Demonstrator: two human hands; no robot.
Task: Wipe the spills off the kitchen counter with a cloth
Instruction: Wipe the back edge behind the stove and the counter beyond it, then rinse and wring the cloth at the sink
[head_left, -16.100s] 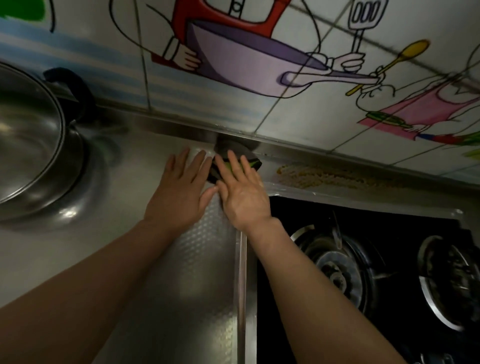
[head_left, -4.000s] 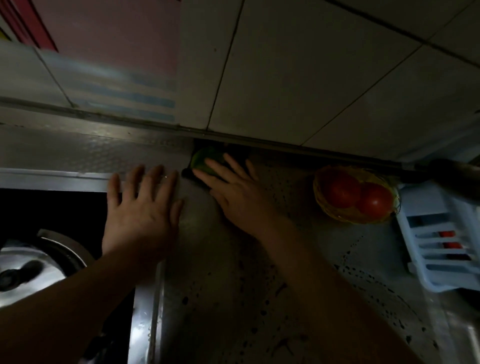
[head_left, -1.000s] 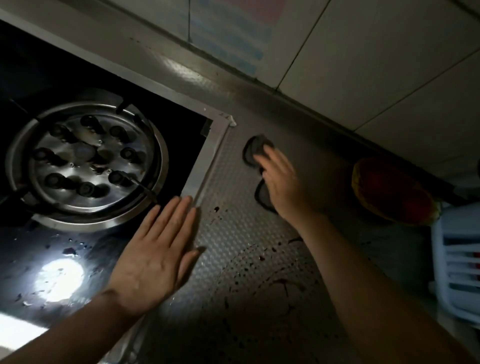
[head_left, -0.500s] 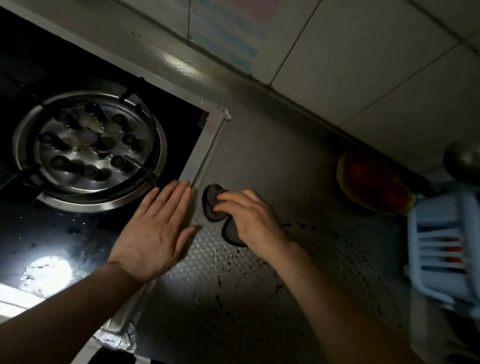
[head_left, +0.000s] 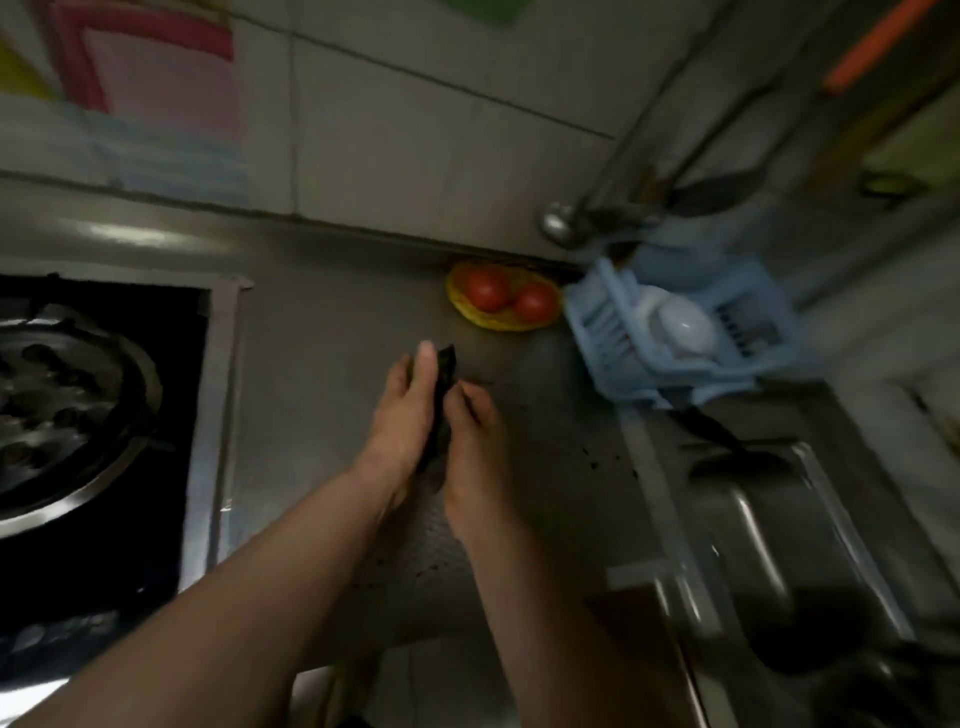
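A dark cloth (head_left: 441, 400) is pressed between my two hands above the steel counter (head_left: 322, 364). My left hand (head_left: 402, 415) lies flat against the cloth's left side, fingers straight and pointing away. My right hand (head_left: 475, 441) grips its right side with bent fingers. Only a thin dark strip of the cloth shows between the palms. Dark specks of spill (head_left: 605, 457) dot the counter to the right of my hands, and more lie under my forearms (head_left: 410, 571).
A black gas hob with a steel burner (head_left: 67, 415) fills the left. A yellow basket of tomatoes (head_left: 501, 304) stands by the tiled wall. A blue dish rack (head_left: 685, 332) sits right of it, beside a steel sink (head_left: 810, 530) and tap (head_left: 561, 223).
My left hand left the hob edge and joined my right hand on the cloth. Both hands moved right, away from the hob. The view swung right, showing the rack and sink.
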